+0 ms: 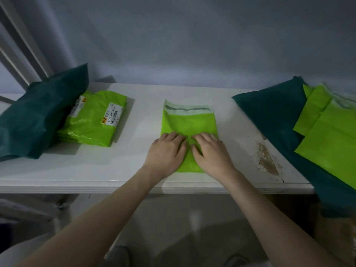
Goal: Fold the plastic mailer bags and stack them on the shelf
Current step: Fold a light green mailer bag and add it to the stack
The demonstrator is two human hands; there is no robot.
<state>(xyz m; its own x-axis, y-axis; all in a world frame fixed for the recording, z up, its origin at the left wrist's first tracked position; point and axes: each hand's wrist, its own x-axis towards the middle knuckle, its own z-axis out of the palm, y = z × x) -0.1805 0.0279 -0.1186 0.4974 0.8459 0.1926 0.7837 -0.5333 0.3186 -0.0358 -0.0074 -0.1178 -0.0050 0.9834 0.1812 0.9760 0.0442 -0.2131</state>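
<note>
Head view. A green mailer (pixel 189 124) lies flat on the white shelf (pixel 123 170), at centre. Its long axis runs near to far, and its pale adhesive flap (pixel 187 109) is at the far end. Both hands rest side by side on the mailer's near half. The left hand (pixel 166 151) covers the left part and the right hand (pixel 211 151) the right, with a narrow green strip showing between them. The fingers of both are extended and lie flat, pointing far; they press the film and grip nothing. Both hands are equally near the mailer, and both forearms reach in from the near edge. Most of the free length lies beyond the fingertips, so a fold would likely bring one end over the other across the short axis. At far left a stack (pixel 92 122) of folded, labelled mailers sits beside a dark teal bag (pixel 38 116). At right, unfolded mailers (pixel 331 135) lie on another teal bag (pixel 273 112).
</note>
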